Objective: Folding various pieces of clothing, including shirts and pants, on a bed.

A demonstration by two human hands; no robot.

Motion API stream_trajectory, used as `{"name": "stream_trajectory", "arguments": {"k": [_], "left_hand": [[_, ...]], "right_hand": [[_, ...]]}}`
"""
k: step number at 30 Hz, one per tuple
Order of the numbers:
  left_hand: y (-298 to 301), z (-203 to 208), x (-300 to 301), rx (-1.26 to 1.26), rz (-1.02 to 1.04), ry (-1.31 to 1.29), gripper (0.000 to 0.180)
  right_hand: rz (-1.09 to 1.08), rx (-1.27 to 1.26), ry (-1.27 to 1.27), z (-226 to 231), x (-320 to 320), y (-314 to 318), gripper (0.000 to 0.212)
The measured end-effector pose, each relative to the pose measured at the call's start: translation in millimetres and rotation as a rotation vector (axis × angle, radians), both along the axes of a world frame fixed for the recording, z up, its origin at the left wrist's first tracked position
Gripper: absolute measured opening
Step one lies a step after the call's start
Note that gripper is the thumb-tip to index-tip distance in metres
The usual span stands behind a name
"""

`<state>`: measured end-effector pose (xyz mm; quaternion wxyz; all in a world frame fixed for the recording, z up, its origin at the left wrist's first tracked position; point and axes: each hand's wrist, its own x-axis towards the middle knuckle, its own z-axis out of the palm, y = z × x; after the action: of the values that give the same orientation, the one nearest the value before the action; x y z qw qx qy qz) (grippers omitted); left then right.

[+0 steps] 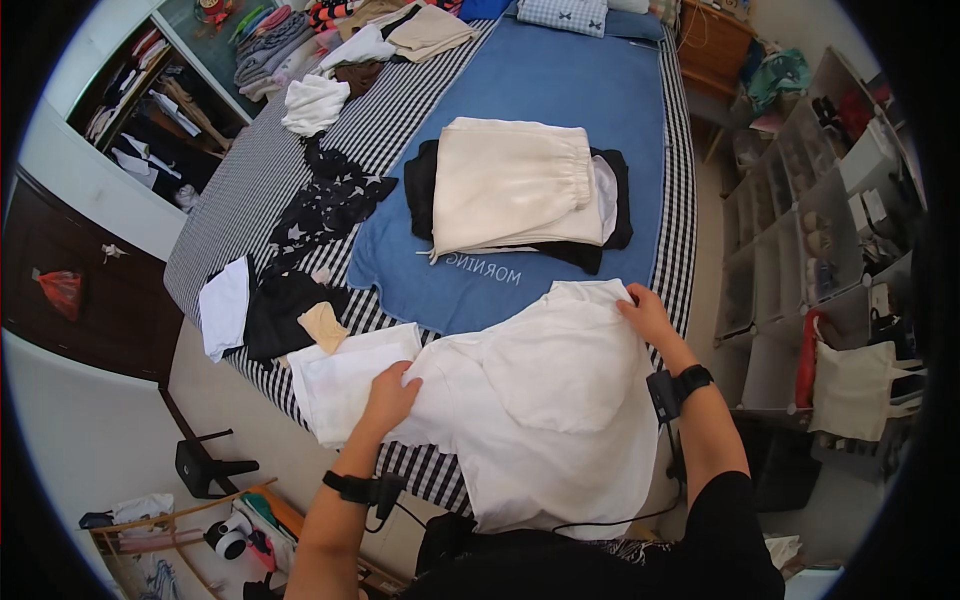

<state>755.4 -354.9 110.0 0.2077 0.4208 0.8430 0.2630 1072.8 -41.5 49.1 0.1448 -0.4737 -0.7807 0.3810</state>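
Observation:
A white hooded garment [560, 440] is spread over the near edge of the bed, its lower part hanging toward me. My right hand [645, 312] pinches its far right corner. On its left side, my left hand [390, 402] has its fingers closed on the cloth, beside a flat folded white part [350, 375] that reaches left; whether this is a sleeve or a separate piece I cannot tell. Farther off, a stack topped by folded cream trousers [510, 185] with an elastic waist lies over black clothes [422, 190] on a blue blanket [460, 290].
To the left lie a black star-print scarf [325, 200], black cloth [285, 315], a white cloth [225, 308] and a small beige cloth [323, 327]. Piled clothes [275, 50] fill the far left. Clear storage boxes [760, 220] line the right; a black stool [210, 465] stands lower left.

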Motion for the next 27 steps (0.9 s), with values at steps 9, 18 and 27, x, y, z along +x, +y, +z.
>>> {"name": "stream_trajectory", "arguments": {"k": [9, 18, 27], "left_hand": [[28, 78, -82, 0.036, 0.026, 0.119, 0.021], [6, 20, -98, 0.094, -0.001, 0.624, 0.037], [-157, -50, 57, -0.289, 0.039, -0.512, 0.044]], "right_hand": [[-0.141, -0.038, 0.491, 60, -14, 4, 0.015], [-0.032, 0.159, 0.198, -3, -23, -27, 0.049], [-0.178, -0.233, 0.048, -6, 108, -184, 0.048]]}}
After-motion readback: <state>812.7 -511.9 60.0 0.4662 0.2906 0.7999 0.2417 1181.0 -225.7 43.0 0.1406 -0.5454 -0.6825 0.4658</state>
